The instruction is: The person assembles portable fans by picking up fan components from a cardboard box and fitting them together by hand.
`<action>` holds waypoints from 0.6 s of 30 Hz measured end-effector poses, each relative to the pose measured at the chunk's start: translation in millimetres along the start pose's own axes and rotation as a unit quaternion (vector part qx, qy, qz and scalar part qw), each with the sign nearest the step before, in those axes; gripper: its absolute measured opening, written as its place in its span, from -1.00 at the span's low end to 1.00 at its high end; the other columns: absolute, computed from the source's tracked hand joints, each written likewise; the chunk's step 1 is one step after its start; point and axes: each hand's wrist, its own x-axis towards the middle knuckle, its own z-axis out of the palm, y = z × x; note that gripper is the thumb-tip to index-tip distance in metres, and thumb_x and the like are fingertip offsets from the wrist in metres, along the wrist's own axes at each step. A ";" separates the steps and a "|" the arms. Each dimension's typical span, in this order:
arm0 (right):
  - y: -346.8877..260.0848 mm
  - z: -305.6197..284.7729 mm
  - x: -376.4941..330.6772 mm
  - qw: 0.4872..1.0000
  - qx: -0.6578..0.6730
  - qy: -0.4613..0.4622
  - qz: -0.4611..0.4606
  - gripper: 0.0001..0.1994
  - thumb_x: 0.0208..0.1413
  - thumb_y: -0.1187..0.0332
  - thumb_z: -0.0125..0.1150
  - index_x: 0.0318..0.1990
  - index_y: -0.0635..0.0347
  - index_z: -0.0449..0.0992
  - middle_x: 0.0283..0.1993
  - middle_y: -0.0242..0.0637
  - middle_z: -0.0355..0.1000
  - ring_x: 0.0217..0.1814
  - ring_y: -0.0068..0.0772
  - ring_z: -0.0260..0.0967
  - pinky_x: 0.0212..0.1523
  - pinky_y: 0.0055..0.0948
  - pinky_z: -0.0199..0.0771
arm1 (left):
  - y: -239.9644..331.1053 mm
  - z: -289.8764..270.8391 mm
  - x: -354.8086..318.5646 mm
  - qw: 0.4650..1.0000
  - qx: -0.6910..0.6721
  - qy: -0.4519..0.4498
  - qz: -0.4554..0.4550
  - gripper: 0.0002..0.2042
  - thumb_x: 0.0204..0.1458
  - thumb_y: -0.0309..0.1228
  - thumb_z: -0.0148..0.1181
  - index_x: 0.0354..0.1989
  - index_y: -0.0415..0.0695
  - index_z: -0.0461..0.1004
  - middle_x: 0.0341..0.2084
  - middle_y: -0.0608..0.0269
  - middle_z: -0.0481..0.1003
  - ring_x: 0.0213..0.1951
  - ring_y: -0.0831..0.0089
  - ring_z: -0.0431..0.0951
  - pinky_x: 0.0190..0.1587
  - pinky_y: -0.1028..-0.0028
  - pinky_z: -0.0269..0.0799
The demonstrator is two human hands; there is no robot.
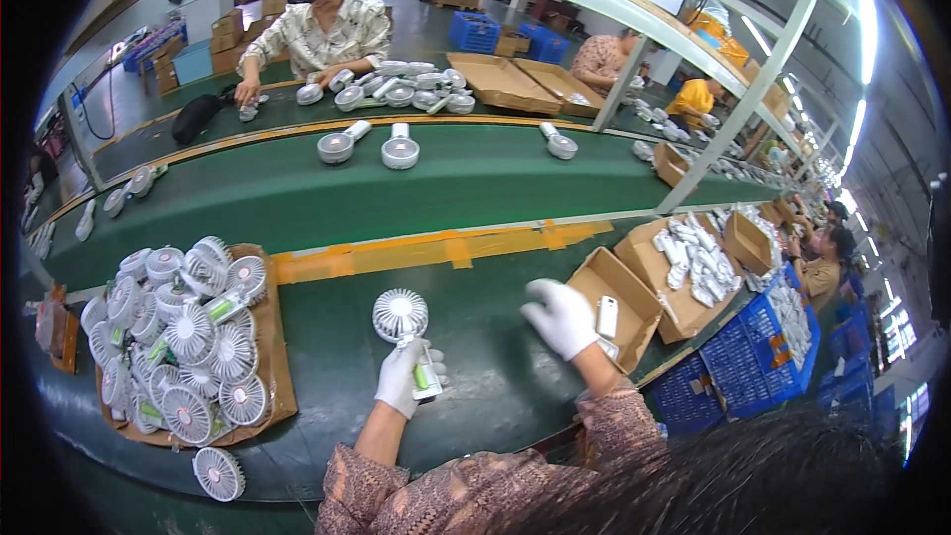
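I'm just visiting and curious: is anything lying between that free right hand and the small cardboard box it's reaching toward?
Nothing visible does. The right hand hovers just left of the open cardboard box, over bare green bench. The left hand holds a small white fan, off to the side.

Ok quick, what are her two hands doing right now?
Left hand: closed around the handle of a small white handheld fan.
Right hand: holding nothing, fingers loosely curled, beside the cardboard box.

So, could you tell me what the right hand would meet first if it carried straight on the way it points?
Most likely the open cardboard box just beyond the gloved right hand, probably its near wall or the small white part inside; depth is hard to judge from this view.
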 end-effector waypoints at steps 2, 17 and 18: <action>40.3 -27.8 -8.5 0.986 -0.117 0.035 0.113 -0.76 -0.08 0.26 0.17 -0.23 0.10 0.47 -0.32 -0.20 0.48 -0.26 -0.11 0.45 -0.24 -0.25 0.43 | 1.6 5.5 -3.4 0.999 0.027 0.015 0.010 -0.84 0.08 -0.37 0.00 -0.25 -0.19 0.34 -0.48 0.11 0.45 -0.53 0.34 0.50 -0.52 0.28 0.50; 117.5 -22.1 -33.2 0.915 -0.143 -0.015 0.376 -0.53 0.02 0.08 0.04 0.06 0.09 0.28 0.09 0.03 0.22 0.06 0.04 0.29 0.02 -0.13 0.32 | 7.4 -0.9 -1.3 0.999 -0.031 -0.002 0.005 -0.85 0.01 -0.41 0.04 -0.28 -0.19 0.37 -0.50 0.15 0.45 -0.53 0.34 0.50 -0.50 0.28 0.51; 130.7 -23.3 -36.0 0.919 -0.099 0.077 0.374 -0.52 0.04 0.04 0.07 0.03 0.18 0.31 0.04 0.04 0.28 -0.12 -0.08 0.42 -0.13 -0.23 0.43 | 5.6 2.5 0.3 0.999 -0.034 -0.006 0.007 -0.85 0.01 -0.41 0.04 -0.28 -0.19 0.37 -0.50 0.15 0.45 -0.53 0.34 0.50 -0.50 0.28 0.51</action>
